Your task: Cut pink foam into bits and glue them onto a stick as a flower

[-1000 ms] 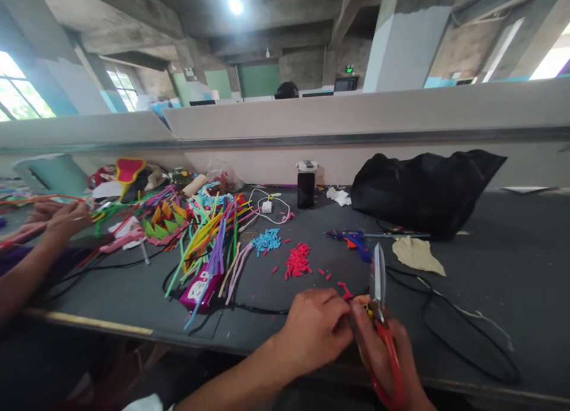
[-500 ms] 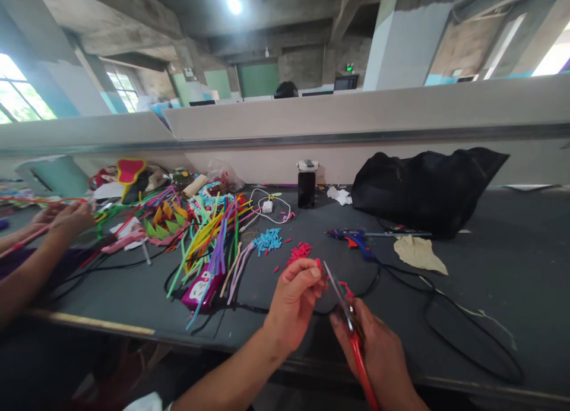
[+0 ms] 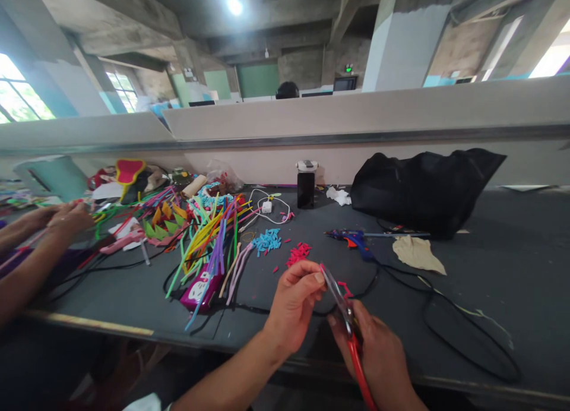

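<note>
My left hand [image 3: 293,307] pinches a small pink-red piece [image 3: 322,269] between thumb and forefinger. Scissors [image 3: 342,304] with red handles are gripped in my right hand [image 3: 385,354], their blades pointing up and left. The blade tips meet the pink-red piece right beside my left fingertips; whether the blades are fully closed I cannot tell. Beyond my left hand lies a heap of short red pieces [image 3: 298,253], with a heap of short blue pieces [image 3: 267,241] to its left. A few more pink-red bits [image 3: 344,289] show just behind the scissors.
Fuzzy coloured stems [image 3: 216,233] lie across a purple box [image 3: 200,293] at left. A blue glue gun [image 3: 363,249] with its black cord, a beige cloth [image 3: 417,254] and a black bag [image 3: 418,188] are at right. A phone [image 3: 306,190] stands behind. A co-worker's hands [image 3: 66,218] work far left.
The scissor tips have moved slightly left and down against the pink-red piece, which stuck up above my left fingertips before. The co-worker's hands have shifted a little.
</note>
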A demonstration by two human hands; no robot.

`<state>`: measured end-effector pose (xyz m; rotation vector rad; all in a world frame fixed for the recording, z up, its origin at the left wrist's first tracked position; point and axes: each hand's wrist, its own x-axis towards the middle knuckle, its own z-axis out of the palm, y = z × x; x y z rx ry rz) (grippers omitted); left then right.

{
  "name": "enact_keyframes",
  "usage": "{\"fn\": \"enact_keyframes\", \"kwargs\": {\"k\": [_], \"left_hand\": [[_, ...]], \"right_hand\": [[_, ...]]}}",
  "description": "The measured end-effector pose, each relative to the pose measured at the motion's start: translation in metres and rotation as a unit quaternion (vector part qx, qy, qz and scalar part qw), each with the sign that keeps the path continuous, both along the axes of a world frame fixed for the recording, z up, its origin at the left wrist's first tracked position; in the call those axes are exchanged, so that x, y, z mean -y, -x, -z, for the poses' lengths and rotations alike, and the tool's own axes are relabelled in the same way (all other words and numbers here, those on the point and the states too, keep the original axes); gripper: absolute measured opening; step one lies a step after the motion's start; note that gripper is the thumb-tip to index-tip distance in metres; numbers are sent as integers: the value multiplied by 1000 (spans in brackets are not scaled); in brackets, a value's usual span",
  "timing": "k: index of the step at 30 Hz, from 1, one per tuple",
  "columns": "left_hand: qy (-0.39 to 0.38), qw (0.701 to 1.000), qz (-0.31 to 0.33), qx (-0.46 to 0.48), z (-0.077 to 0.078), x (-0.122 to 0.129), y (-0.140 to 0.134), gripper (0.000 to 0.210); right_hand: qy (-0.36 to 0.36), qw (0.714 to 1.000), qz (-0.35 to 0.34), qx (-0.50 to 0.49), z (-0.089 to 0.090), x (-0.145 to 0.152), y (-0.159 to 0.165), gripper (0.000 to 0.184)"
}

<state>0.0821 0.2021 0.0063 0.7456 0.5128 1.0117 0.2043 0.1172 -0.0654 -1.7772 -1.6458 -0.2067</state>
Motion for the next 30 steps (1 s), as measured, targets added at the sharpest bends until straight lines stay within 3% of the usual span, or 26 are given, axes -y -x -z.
{"fn": "enact_keyframes", "kwargs": {"k": [16,23,27,30], "left_hand": [[-41,999,-18,-17,2,2,0,10],[-40,999,-17,-23,1,5,-1,10],[-42,999,-13,-30,-1,4,-1,10],[-40,998,7,-47,-2,2,-1,7]], "right_hand": [[-26,999,5,29,1,0,-2,31],[-36,998,10,42,9,3,-3,31],[-12,1000,9,19,11,3,-4,33],[6,998,6,-58,2,2,-6,34]]}}
